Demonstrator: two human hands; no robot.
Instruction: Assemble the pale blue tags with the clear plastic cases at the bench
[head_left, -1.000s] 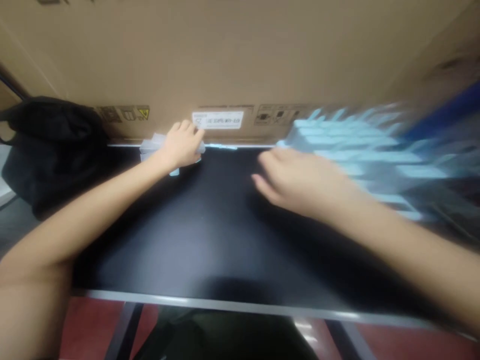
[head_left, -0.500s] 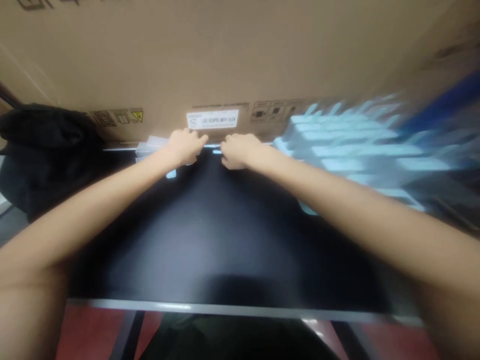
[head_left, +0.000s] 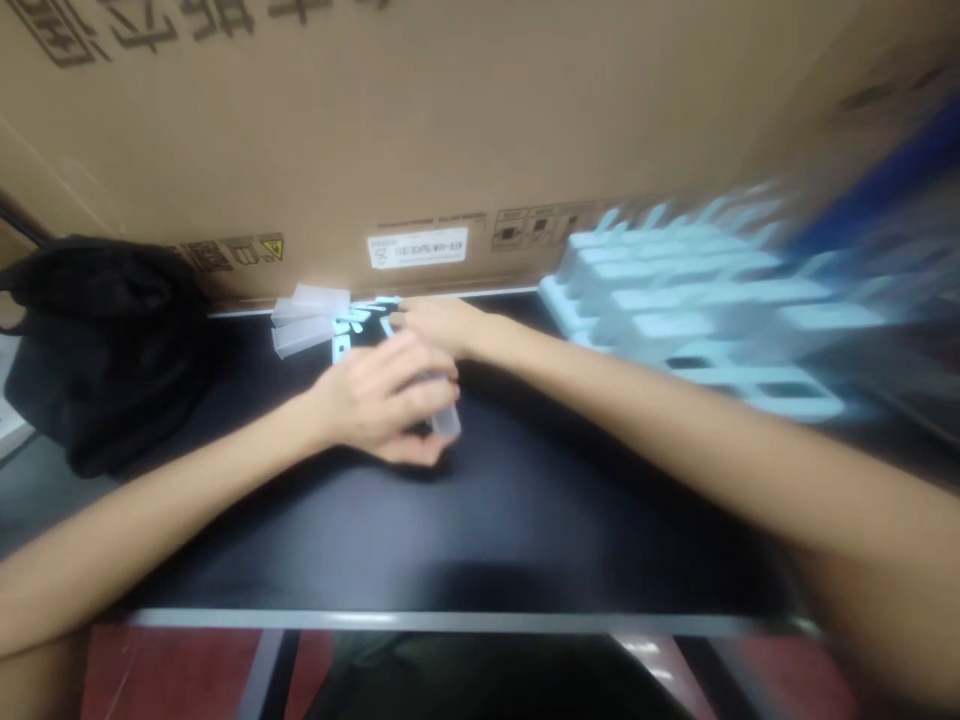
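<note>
My left hand (head_left: 390,392) is closed round a small clear plastic tube (head_left: 444,420) above the black table (head_left: 465,520). My right hand (head_left: 433,320) reaches past it to the table's far edge, its fingers curled at a pale blue piece (head_left: 386,302) lying there. Several more clear tubes (head_left: 306,318) with pale blue caps lie just left of that hand, against the cardboard box. Blur hides whether the right fingers grip anything.
A large cardboard box (head_left: 450,130) with a white label stands along the table's far edge. A pale blue rack (head_left: 675,310) with many slots sits at the right, blurred. A black bag (head_left: 97,340) lies at the left. The table's metal front edge (head_left: 450,622) runs below.
My left hand has come back from the pile at the far edge toward me, now closed on a clear tube. My right hand has moved left to the pile.
</note>
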